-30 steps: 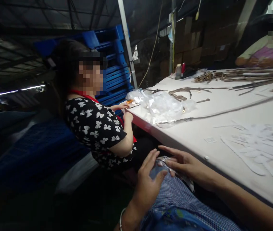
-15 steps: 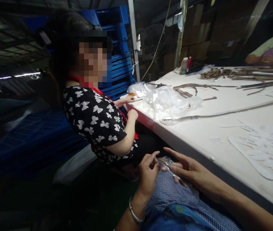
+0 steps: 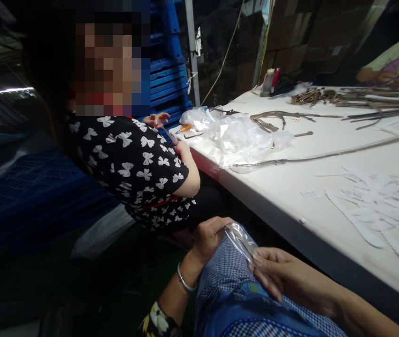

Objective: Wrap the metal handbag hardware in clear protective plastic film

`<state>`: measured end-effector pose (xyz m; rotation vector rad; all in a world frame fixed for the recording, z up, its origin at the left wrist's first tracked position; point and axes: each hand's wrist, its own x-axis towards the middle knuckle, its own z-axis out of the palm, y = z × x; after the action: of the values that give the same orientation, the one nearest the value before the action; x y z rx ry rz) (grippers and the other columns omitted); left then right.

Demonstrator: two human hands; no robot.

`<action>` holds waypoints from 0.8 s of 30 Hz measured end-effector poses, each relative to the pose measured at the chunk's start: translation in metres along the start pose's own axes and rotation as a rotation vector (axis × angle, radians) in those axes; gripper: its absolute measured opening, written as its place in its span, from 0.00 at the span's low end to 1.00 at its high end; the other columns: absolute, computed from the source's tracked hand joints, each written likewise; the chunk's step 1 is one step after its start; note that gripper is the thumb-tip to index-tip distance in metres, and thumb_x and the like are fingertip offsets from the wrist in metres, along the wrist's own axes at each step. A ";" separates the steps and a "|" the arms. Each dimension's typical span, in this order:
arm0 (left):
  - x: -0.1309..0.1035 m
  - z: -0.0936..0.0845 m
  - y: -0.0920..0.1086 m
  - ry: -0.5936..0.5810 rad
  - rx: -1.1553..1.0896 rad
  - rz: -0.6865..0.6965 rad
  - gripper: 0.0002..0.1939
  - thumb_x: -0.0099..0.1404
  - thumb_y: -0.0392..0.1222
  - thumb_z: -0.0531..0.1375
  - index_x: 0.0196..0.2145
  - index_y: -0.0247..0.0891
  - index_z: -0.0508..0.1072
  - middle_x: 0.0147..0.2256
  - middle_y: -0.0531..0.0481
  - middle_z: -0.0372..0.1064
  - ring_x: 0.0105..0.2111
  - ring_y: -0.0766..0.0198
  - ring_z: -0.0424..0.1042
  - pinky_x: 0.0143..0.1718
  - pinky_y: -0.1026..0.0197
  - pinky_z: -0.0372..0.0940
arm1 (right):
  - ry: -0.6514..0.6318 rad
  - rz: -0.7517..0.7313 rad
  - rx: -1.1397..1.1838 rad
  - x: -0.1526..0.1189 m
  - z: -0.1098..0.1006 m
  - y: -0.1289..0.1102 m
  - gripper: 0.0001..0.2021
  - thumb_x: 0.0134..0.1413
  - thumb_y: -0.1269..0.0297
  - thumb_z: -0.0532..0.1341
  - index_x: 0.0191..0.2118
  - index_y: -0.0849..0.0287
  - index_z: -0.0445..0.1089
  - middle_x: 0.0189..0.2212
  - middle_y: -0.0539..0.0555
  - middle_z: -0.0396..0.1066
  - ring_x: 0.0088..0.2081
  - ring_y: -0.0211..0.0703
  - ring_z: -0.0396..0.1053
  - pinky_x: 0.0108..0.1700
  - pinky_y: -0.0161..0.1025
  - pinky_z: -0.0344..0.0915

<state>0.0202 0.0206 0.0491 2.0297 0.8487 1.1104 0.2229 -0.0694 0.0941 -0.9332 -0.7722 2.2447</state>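
Above the lap, in front of the near edge of the bench (image 3: 277,192), the two hands hold a clear plastic packet (image 3: 238,238) between them. The left hand (image 3: 209,239) is closed, with its fingertips at the upper-left end of the packet. The right hand (image 3: 275,269) pinches the lower-right end between thumb and curled fingers. The packet slants downward from left to right; its contents are too small to identify. A metal bracelet (image 3: 183,280) encircles the left wrist. A blue checked apron (image 3: 217,281) lies beneath the hands.

On the near right part of the bench, white strips (image 3: 378,201) lie in a loose, overlapping spread. Beyond them, a long thin strip (image 3: 308,160) runs across the surface to the crumpled clear bags (image 3: 234,140) at the left corner. An orange-handled tool (image 3: 186,128) lies just beside the bags. Left of this corner, a person in a black top with white bows (image 3: 132,168) holds a thin clear item (image 3: 167,135) between both hands.

Farther back, brown strips (image 3: 371,105) lie in bundles. A bottle (image 3: 267,83) and a red container (image 3: 276,79) stand at the far left edge. A second person (image 3: 396,61) is at the far right side. Blue pallets (image 3: 166,89) are stacked behind the first person.
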 end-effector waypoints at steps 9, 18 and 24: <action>-0.007 0.034 0.004 -0.127 -0.442 -0.305 0.17 0.70 0.48 0.53 0.39 0.32 0.76 0.27 0.48 0.70 0.26 0.67 0.69 0.30 0.65 0.66 | 0.074 -0.342 0.252 -0.007 -0.002 -0.037 0.12 0.54 0.65 0.67 0.44 0.59 0.73 0.35 0.52 0.75 0.28 0.30 0.72 0.32 0.25 0.70; -0.016 0.053 0.032 -0.174 -0.584 -0.483 0.19 0.69 0.52 0.53 0.38 0.31 0.73 0.23 0.51 0.66 0.18 0.73 0.61 0.20 0.69 0.55 | 0.676 -0.991 -0.218 0.035 -0.019 -0.059 0.16 0.56 0.64 0.65 0.51 0.52 0.70 0.46 0.53 0.76 0.43 0.44 0.76 0.52 0.45 0.71; -0.007 0.036 0.055 -0.133 -0.688 -0.557 0.18 0.69 0.52 0.54 0.36 0.32 0.72 0.24 0.53 0.65 0.16 0.76 0.55 0.18 0.69 0.49 | 0.553 -1.003 -1.172 0.049 -0.061 -0.036 0.14 0.61 0.66 0.57 0.50 0.55 0.73 0.48 0.57 0.76 0.51 0.51 0.72 0.57 0.51 0.67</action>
<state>0.0607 -0.0249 0.0747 1.1825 0.7577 0.7861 0.2509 0.0051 0.0624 -1.1530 -1.7757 0.5081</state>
